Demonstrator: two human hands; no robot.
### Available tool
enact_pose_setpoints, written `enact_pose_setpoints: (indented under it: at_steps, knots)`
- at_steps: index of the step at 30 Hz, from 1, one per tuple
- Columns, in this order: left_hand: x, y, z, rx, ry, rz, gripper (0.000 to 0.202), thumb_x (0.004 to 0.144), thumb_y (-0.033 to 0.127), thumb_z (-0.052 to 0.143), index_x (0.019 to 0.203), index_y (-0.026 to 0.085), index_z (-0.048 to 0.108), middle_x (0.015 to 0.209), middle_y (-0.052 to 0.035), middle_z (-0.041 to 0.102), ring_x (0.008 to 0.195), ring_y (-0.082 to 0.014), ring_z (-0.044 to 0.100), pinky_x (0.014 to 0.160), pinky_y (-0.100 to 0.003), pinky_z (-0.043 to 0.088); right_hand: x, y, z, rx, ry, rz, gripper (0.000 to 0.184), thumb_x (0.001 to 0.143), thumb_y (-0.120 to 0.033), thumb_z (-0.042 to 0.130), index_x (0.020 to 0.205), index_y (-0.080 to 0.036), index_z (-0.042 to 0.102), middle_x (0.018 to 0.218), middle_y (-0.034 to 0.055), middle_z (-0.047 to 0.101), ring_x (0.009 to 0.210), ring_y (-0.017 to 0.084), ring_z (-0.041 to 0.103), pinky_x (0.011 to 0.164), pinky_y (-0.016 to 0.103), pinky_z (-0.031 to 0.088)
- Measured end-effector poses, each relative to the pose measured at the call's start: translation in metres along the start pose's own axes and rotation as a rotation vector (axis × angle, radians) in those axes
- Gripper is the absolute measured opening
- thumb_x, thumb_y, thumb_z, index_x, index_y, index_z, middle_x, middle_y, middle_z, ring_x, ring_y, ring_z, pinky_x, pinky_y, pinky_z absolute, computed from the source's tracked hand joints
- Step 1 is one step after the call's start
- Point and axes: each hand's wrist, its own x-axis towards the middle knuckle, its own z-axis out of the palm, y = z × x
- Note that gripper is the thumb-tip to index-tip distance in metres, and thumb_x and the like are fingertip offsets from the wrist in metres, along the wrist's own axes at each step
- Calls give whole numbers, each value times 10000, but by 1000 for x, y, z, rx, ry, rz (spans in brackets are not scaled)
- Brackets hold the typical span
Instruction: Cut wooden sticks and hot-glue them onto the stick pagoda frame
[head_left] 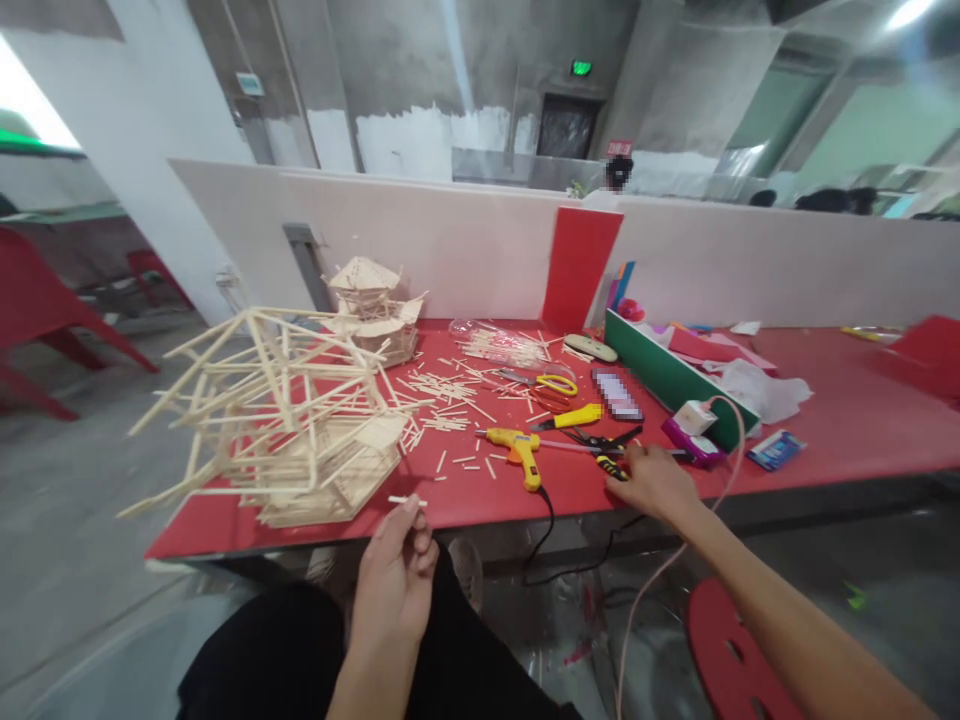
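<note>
Pinching short stick (407,500) in left hand (394,575) grip near counter (825,430) edge; right hand (656,482) rests on cutters (609,464) beside glue gun (521,450), grip closure unclear. Best: keep stick level, pinch firm.

Stick model (285,430) left on table (840,420), glue gun (521,452) rightward, pliers (604,452) right of gun.
</note>
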Motion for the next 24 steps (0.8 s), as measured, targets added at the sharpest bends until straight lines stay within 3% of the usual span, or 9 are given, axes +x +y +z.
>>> enact_pose_setpoints:
  at_steps: [4, 6, 10, 16, 19, 22, 24]
  knots:
    - [-2, -1, -4, -8, 1, -12, 240, 635, 218, 806, 714, 115, 603, 614, 32, 512, 464, -29, 393, 351, -135, 276, 3, 18, 15, -22, 76, 39, 780, 737, -780, 415, 1121, -124, 590, 1167, 218, 553, 1075, 403, 526, 824, 472, 429]
    - [-2, -2, -5, -8, -2, -3, 237, 646, 225, 801, 718, 118, 602, 622, 31, 514, 467, -29, 395, 357, -136, 278, 9, 29, 19, -1, 19, 10, 816, 709, -829, 385, 1092, -143, 606, 1132, 196, 582, 1019, 387, 561, 813, 472, 439]
    - [-3, -3, -5, -6, -14, 5, 239, 652, 235, 801, 716, 120, 602, 629, 32, 515, 470, -27, 396, 361, -136, 278, 18, 37, 16, -10, -56, -85, 755, 705, -817, 416, 1076, -196, 631, 1176, 175, 571, 1067, 387, 550, 833, 484, 433]
    - [-1, -3, -2, 11, -12, -5, 253, 628, 233, 814, 697, 123, 597, 621, 33, 514, 468, -29, 394, 354, -135, 269, 11, 23, 6, -24, -103, 23, 760, 720, -814, 408, 1089, -197, 655, 1096, 211, 569, 1004, 398, 581, 760, 470, 446]
    - [-1, -4, -3, 30, -5, -8, 260, 624, 241, 817, 696, 125, 595, 624, 34, 515, 469, -30, 397, 355, -137, 280, 6, 21, 1, 21, -103, -20, 694, 763, -738, 463, 1149, -187, 636, 1111, 218, 590, 1036, 379, 583, 789, 448, 442]
    - [2, -8, 0, 50, -15, -25, 278, 617, 250, 823, 693, 130, 583, 623, 36, 516, 468, -32, 399, 354, -138, 284, 15, 18, -12, 69, -112, -70, 607, 757, -721, 503, 1011, -205, 699, 993, 167, 664, 956, 338, 631, 755, 401, 456]
    - [6, -12, 6, 55, -37, -30, 291, 610, 255, 828, 703, 136, 579, 619, 40, 516, 466, -32, 403, 353, -135, 282, 35, 8, -26, 104, -88, -93, 585, 819, -704, 425, 899, -206, 721, 885, 135, 690, 879, 316, 655, 716, 385, 464]
